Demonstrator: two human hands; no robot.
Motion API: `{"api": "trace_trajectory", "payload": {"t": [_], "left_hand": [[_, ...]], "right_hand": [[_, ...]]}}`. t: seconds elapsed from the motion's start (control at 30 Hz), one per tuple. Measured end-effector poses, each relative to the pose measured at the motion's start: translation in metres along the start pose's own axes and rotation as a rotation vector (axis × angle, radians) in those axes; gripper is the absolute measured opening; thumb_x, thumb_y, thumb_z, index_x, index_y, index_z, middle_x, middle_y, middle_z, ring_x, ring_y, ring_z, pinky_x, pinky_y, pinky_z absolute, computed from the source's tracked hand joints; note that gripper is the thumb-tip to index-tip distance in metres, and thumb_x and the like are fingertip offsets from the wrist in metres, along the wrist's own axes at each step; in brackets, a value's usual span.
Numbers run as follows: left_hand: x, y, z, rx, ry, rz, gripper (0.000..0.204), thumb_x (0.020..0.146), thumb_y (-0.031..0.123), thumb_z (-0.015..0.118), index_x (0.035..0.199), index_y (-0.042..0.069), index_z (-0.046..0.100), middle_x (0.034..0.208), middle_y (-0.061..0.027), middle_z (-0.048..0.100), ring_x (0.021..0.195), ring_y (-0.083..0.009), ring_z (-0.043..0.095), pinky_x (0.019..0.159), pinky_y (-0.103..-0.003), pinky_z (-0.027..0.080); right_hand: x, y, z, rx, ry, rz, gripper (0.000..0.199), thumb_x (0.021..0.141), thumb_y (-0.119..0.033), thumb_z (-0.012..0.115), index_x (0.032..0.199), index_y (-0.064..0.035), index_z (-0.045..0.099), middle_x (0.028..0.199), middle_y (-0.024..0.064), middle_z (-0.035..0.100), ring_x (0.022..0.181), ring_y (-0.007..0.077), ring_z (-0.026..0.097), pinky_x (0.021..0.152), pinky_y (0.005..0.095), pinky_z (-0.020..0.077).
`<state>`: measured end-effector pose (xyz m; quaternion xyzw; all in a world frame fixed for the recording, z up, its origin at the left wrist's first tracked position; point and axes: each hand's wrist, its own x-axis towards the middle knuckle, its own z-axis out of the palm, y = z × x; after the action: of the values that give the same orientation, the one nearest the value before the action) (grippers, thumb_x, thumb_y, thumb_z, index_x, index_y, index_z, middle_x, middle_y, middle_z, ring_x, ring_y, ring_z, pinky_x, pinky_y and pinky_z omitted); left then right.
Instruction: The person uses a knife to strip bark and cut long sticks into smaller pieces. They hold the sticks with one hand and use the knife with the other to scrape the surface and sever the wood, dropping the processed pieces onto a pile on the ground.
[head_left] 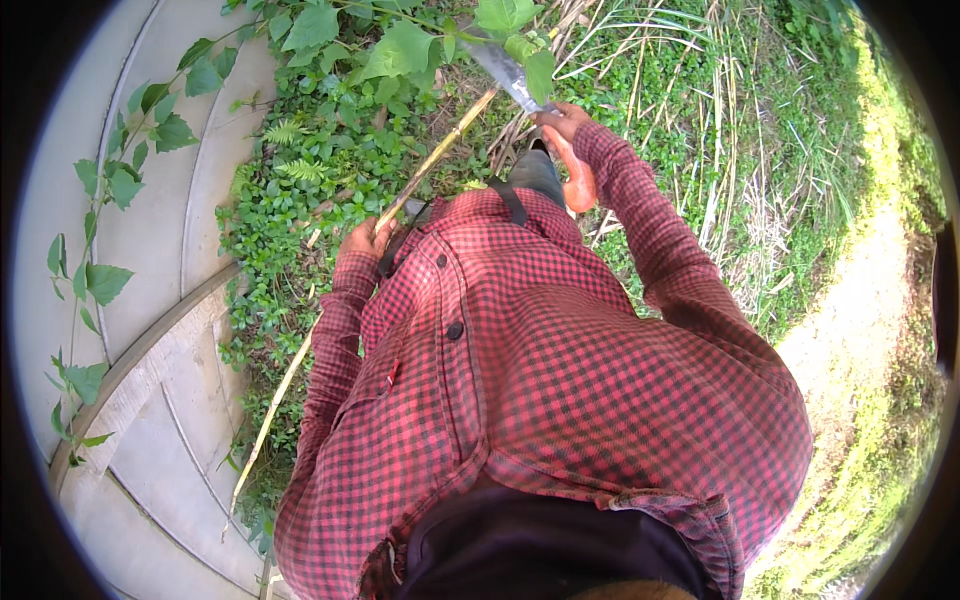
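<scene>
A person's left hand [366, 240] grips a long dry cane [430, 162] while the right hand [562, 122] grips an orange-handled blade [508, 72] raised among green weeds [300, 190] beside a concrete wall [150, 220], the cane not yet cut.

One head-worn fisheye looks steeply down, close over the person's checked shirt [540, 380], toward weedy ground [300, 190].

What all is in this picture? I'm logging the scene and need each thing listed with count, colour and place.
Long pale wooden stick: one, tan, slanting from upper middle to lower left, gripped partway.
Orange-handled tool with grey metal blade: one, top centre, blade up in the leaves.
Green leafy vines: many, upper left.
Dry grass stalks: many, straw, upper right.
Grey concrete slabs: several, left.
Pale dirt path: one, right.
Red-black checked shirt: one, centre.
Left hand: on the stick.
Right hand: on the tool.
</scene>
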<state>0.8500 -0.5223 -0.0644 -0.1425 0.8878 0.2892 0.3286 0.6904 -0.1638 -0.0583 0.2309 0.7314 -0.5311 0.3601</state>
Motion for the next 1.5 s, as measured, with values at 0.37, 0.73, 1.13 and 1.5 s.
{"api": "trace_trajectory", "payload": {"t": [0.37,0.73,1.13,1.5], "left_hand": [[0.013,-0.038,0.01,-0.157,0.015,0.134,0.055,0.082,0.055,0.049,0.092,0.003,0.062,0.079,-0.0204,0.061,0.078,-0.0361,0.06,0.068,-0.039,0.045],[-0.05,-0.168,0.057,-0.689,-0.031,-0.037,0.065,0.083,0.061,0.046,0.058,0.002,0.053,0.053,-0.0012,0.047,0.052,-0.0124,0.04,0.05,-0.03,0.034],[-0.028,-0.111,0.05,-0.807,-0.091,-0.098,0.053,0.084,0.054,0.05,0.061,0.007,0.056,0.055,-0.0026,0.05,0.049,-0.013,0.044,0.048,-0.028,0.034],[0.073,0.022,0.075,-0.737,-0.116,0.014,0.044,0.085,0.046,0.052,0.071,0.005,0.058,0.063,-0.0036,0.055,0.056,-0.0136,0.049,0.054,-0.029,0.039]], "right_hand": [[-0.066,0.033,0.049,-0.081,-0.195,-0.034,0.052,0.076,-0.03,0.07,0.113,0.0006,0.05,0.061,0.0043,0.055,0.045,0.014,0.053,0.042,0.0285,0.0454],[0.061,0.033,0.089,1.079,-0.132,-0.099,0.04,0.079,-0.014,0.062,0.112,-0.0002,0.045,0.11,0.0181,0.056,0.089,0.0276,0.06,0.069,0.0349,0.0539],[0.02,-0.031,0.129,1.177,-0.768,-0.183,0.051,0.088,-0.05,0.036,0.115,-0.0107,0.055,0.109,0.0113,0.06,0.1,0.0273,0.057,0.087,0.0487,0.0422],[0.036,0.014,0.006,0.75,0.066,-0.419,0.055,0.069,-0.026,0.076,0.11,-0.0005,0.049,0.089,0.0109,0.063,0.077,0.0239,0.064,0.072,0.0347,0.052]]}}
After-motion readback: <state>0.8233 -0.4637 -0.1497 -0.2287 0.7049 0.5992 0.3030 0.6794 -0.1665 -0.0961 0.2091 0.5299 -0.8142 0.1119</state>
